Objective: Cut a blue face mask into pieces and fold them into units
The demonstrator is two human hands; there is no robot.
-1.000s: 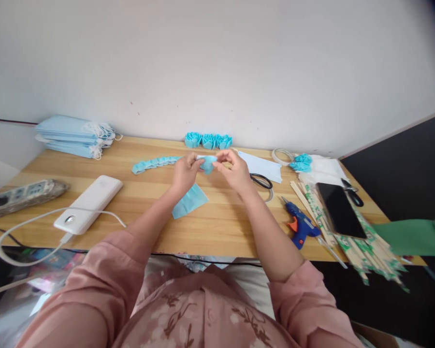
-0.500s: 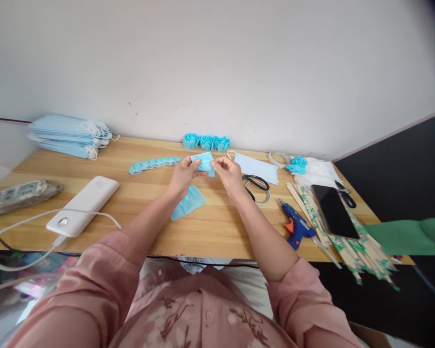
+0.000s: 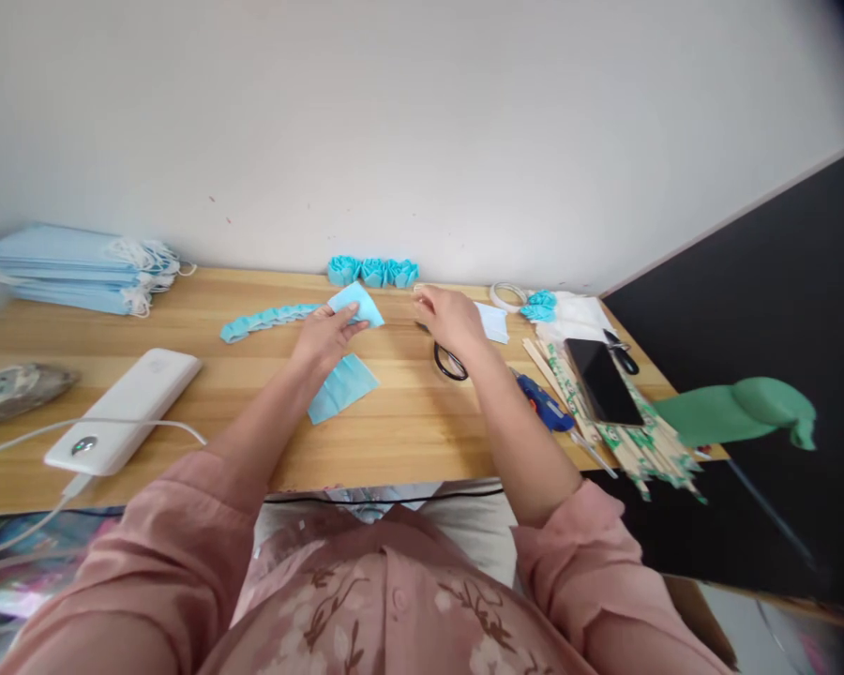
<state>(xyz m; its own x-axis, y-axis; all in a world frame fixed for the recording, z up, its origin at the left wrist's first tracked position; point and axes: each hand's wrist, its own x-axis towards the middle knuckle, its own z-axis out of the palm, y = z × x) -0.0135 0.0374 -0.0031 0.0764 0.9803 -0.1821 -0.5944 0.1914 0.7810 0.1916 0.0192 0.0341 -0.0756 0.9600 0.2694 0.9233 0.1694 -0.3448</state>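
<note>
My left hand [image 3: 330, 335] pinches a light blue mask-fabric piece [image 3: 366, 302] between thumb and fingers, held above the table. Beneath it on the wood lies another blue fabric piece [image 3: 342, 387]. My right hand [image 3: 450, 317] is away from the held fabric, its fingers curled together over a face mask [image 3: 493, 322] and scissors; anything in those fingers is hidden. A black scissor handle [image 3: 450, 364] shows below the right hand. To the left of my left hand lies a pleated blue fabric strip [image 3: 263, 321].
Several blue fabric roses [image 3: 373, 272] stand by the wall. Stacked masks [image 3: 63, 267] and a white power bank [image 3: 123, 412] are left. To the right are a tape roll [image 3: 508, 297], a blue glue gun [image 3: 545, 405], a phone [image 3: 603, 382], wrapped wooden sticks [image 3: 633, 455] and green material [image 3: 731, 412].
My right hand has let go of the blue fabric and moved right, over the mask and scissors. My left hand still holds the fabric. The whole view has shifted.
</note>
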